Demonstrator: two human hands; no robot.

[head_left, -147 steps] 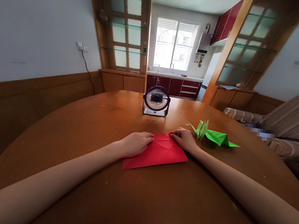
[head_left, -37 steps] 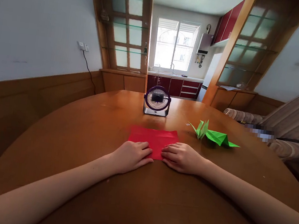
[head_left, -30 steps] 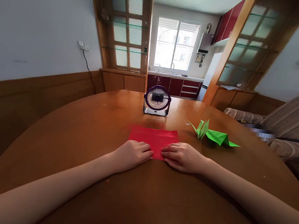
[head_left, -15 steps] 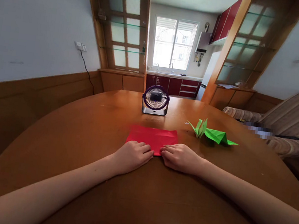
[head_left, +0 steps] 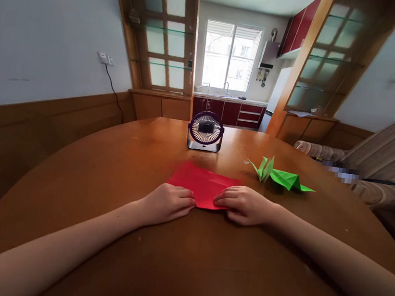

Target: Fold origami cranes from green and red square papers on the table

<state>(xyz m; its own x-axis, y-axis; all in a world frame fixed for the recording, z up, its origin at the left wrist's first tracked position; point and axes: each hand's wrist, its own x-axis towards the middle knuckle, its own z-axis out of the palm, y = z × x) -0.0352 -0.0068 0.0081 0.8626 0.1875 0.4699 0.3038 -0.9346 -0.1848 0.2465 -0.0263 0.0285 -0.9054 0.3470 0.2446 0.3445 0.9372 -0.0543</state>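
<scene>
Red paper [head_left: 203, 183] lies on the wooden table [head_left: 182, 262] straight ahead of the person, turned a little askew, its far-left corner blurred. Taking that paper as the centre of the dial and 12 as straight away from the person, the left hand [head_left: 168, 205] rests at 8 o'clock with its fingers over the near edge. The right hand [head_left: 246, 206] lies at 4 o'clock, its fingers bent onto the paper. Both hands touch the paper; whether either pinches it or only presses it down, I cannot tell.

Between 2 and 3 o'clock, near the right hand, sits a green folded-paper figure [head_left: 285, 179]. A small fan [head_left: 206, 128] stands upright at 12.

Farther off at 11 o'clock, a glass-shelved cabinet [head_left: 196, 31] holds a small dark object [head_left: 190, 60] on a lower shelf. At 1 o'clock, a matching cabinet [head_left: 298, 71] has pale sheets [head_left: 299, 114] on its ledge. A striped armchair [head_left: 389, 154] stands at 2 o'clock.
</scene>
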